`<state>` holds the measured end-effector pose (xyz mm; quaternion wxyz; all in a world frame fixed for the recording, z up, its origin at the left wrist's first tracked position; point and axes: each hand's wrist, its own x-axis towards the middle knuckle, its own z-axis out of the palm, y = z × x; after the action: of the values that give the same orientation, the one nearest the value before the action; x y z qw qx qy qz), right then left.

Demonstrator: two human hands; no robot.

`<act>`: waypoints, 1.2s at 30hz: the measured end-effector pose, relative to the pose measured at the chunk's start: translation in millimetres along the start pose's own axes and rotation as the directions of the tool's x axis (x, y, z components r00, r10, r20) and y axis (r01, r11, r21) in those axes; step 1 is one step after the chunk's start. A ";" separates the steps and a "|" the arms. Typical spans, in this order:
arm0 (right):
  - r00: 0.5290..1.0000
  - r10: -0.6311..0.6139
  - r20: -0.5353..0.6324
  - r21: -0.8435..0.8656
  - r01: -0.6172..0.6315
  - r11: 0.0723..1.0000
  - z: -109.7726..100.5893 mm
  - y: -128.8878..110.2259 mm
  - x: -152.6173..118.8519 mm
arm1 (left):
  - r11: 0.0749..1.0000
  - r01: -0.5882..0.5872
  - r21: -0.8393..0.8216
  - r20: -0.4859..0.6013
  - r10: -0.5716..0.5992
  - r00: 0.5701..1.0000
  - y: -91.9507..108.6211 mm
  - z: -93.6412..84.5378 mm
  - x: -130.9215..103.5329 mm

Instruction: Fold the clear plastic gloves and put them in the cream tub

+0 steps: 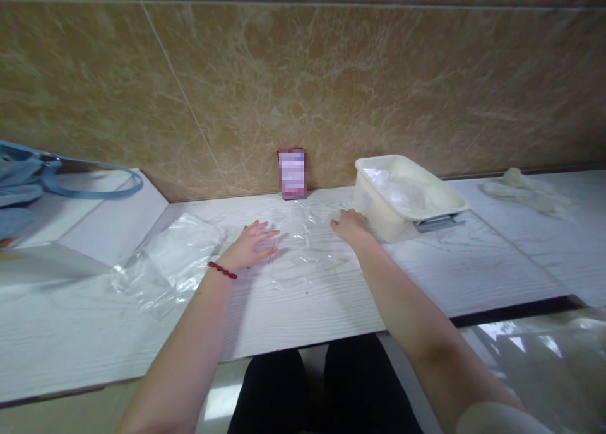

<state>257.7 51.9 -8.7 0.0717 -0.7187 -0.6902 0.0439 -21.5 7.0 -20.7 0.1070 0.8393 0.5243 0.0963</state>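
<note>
A flat, clear plastic bag [303, 248] lies on the white wood-grain table between my hands. My left hand [250, 245], with a red bead bracelet at the wrist, is open at the bag's left edge, fingers spread and pointing right. By the right edge of the bag, my right hand [350, 226] is low on the table with its fingers curled in. Whether it pinches the film there is hidden. Just right of that hand stands a cream plastic tub [379, 213] with clear plastic bags [407, 191] inside.
More clear plastic packaging [180, 257] lies left of my left arm, beside an opened white box [113, 226]. A blue bag [21, 191] with a strap rests there. A phone [293, 174] leans on the tiled wall. Whitish crumpled material [525, 191] lies far right.
</note>
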 end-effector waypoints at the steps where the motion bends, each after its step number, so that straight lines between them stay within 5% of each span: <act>1: 0.999 0.042 0.018 -0.029 -0.041 0.999 0.5 0.4 -0.2 | 1.000 -0.016 -0.002 -0.015 0.016 1.000 1.5 0.8 0.8; 5: 0.996 0.084 0.013 -0.034 -0.084 0.996 7.1 -0.9 1.6 | 0.998 -0.059 -0.016 -0.065 0.058 0.996 6.9 3.8 2.7; 15: 0.997 -0.036 -0.066 0.297 0.054 0.953 13.0 -1.8 6.2 | 0.993 -0.094 -0.073 -0.120 0.085 0.989 15.9 5.9 4.4; 21: 0.995 -0.072 0.073 0.531 0.023 0.847 12.1 -5.7 -2.3 | 0.956 -0.051 -0.289 -0.261 -0.028 0.965 39.5 5.9 7.8; 26: 0.995 -0.095 0.039 0.495 0.063 0.866 13.1 -6.6 -2.7 | 0.752 0.119 -0.648 -0.147 -0.277 0.950 65.8 7.8 18.1; 32: 0.985 -0.158 -0.065 0.472 0.170 0.865 20.1 -8.8 -2.2 | 0.252 0.355 -0.901 0.250 -0.368 0.896 102.3 5.9 54.1; 36: 0.973 -0.212 -0.088 0.461 0.229 0.858 18.9 -12.7 -6.8 | 0.293 0.363 -0.885 0.191 -0.481 0.856 112.9 14.3 81.9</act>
<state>241.7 46.3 -25.5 0.2592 -0.5970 -0.7355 0.1882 114.8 31.4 1.3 0.5295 0.4730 0.5959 0.3753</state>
